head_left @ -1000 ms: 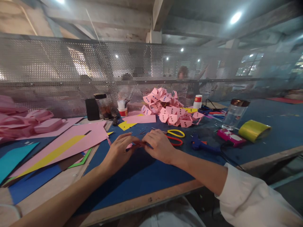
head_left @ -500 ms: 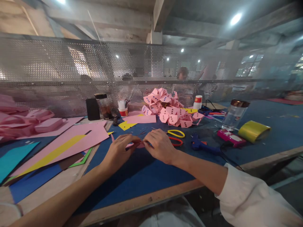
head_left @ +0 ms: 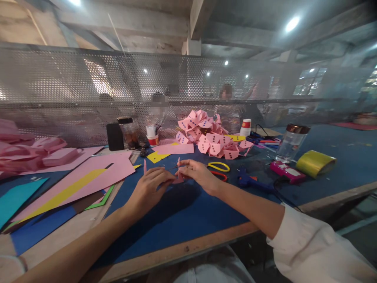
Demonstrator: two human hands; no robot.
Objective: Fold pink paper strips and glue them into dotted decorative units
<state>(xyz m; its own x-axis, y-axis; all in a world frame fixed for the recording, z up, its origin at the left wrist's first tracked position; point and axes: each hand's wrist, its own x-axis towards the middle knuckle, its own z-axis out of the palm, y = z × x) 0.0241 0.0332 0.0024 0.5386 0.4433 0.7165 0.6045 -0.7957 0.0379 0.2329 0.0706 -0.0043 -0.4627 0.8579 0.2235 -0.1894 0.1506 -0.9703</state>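
Between my hands is a small folded strip of pink paper (head_left: 179,179), partly hidden by my fingers. My left hand (head_left: 153,184) is closed on its left part, and a thin pink end stands up behind the knuckles. The right hand (head_left: 196,173) pinches an upright pink flap between thumb and fingertips. Just past my right hand lie scissors with one yellow handle (head_left: 219,166) and one red handle. A blue glue gun (head_left: 255,181) rests farther right. Behind the hands stands a heap of folded pink paper pieces (head_left: 212,137) marked with dark dots.
Pink paper sheets (head_left: 118,167) and coloured sheets cover the left side, beside a pink paper pile (head_left: 29,151). A jar (head_left: 129,133), a phone (head_left: 114,136) and paper cups line the perforated screen. At right are a clear bottle (head_left: 290,145), a magenta device (head_left: 287,172) and yellow tape (head_left: 315,163).
My right hand has turned and opened out a little, and a pink flap now stands upright in its pinch. The left hand has shifted slightly, showing more of the pink end behind it.
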